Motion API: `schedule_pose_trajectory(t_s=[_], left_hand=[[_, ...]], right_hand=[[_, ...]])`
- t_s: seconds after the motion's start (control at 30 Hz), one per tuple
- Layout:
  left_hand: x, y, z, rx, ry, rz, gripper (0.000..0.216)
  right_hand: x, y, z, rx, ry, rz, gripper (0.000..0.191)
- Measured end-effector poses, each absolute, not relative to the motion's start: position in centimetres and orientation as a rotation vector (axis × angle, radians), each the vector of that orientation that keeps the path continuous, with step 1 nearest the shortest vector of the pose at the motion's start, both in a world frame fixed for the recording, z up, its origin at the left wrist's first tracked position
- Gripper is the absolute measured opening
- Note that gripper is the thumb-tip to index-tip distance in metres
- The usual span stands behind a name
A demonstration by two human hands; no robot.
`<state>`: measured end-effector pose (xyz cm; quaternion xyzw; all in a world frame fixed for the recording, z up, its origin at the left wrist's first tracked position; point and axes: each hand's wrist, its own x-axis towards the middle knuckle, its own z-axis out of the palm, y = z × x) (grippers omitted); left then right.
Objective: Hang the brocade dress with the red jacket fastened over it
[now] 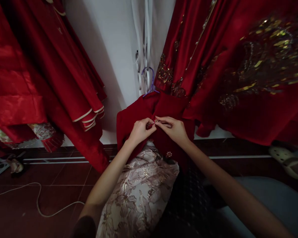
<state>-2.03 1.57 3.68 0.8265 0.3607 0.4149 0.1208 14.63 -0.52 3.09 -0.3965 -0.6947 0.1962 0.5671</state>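
A dark red jacket (172, 102) hangs on a purple hanger (152, 86), its front facing me. At the middle of its chest my left hand (142, 129) pinches the edge of the front opening, thumb and index finger together. Close beside it, my right hand (173, 128) pinches a small ornate button (156, 121) between thumb and fingertips. The fingertips partly hide the button and the cloth edge. Lower on the jacket front sits another flower-shaped button (169, 154). Below the jacket hangs a pale floral brocade garment (139, 191) with a metallic sheen.
Red garments (72, 76) hang on the left, and red garments with gold sequins (270, 56) on the right. Behind the hanger, a white metal frame (146, 36) stands by the wall. A white cable (39, 198) crosses the tiled floor. A clog shoe (288, 160) is at right.
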Motion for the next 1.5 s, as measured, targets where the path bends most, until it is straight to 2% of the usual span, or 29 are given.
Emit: schedule_pose_trajectory(t_s=[0.37, 0.57, 0.73, 0.87, 1.03, 1.13, 1.23, 1.33, 1.4, 1.5], left_hand=[[-1.8, 1.2, 4.6, 2.709, 0.991, 1.102, 0.010], [-1.1, 1.0, 3.5, 2.572, 0.897, 1.140, 0.014], [-0.9, 1.5, 0.9, 2.151, 0.662, 1.115, 0.044], [-1.6, 2.1, -0.2, 1.852, 0.493, 0.995, 0.044], [-2.0, 2.9, -0.8, 1.702, 0.600, 1.055, 0.037], [-1.9, 3.6, -1.5, 1.743, 0.710, 1.070, 0.038], [-1.6, 4.3, -2.3, 1.856, 0.830, 1.088, 0.044], [-1.3, 4.7, -3.1, 1.936, 0.851, 1.112, 0.049], [-1.0, 4.7, -3.6, 1.969, 0.833, 1.140, 0.051], [-0.8, 3.8, -4.0, 1.977, 0.833, 1.209, 0.050]], right_hand=[[14.6, 0.5, 2.0, -0.961, -1.580, 0.587, 0.037], [14.4, 1.4, 0.8, -0.974, -1.584, 0.582, 0.033], [14.1, 1.5, -0.7, -0.932, -1.639, 0.553, 0.055], [14.4, 0.7, -0.9, -0.908, -1.760, 0.465, 0.068], [16.1, -0.9, 0.2, -1.055, -1.968, 0.534, 0.076], [17.5, -2.0, 1.2, -1.218, -2.003, 0.499, 0.069], [18.7, -2.8, 2.3, -1.291, -1.922, 0.454, 0.045], [19.0, -3.6, 3.4, -1.184, -1.827, 0.563, 0.027], [18.7, -4.0, 3.8, -1.075, -1.822, 0.707, 0.026], [17.8, -4.5, 3.9, -0.948, -1.878, 0.918, 0.037]])
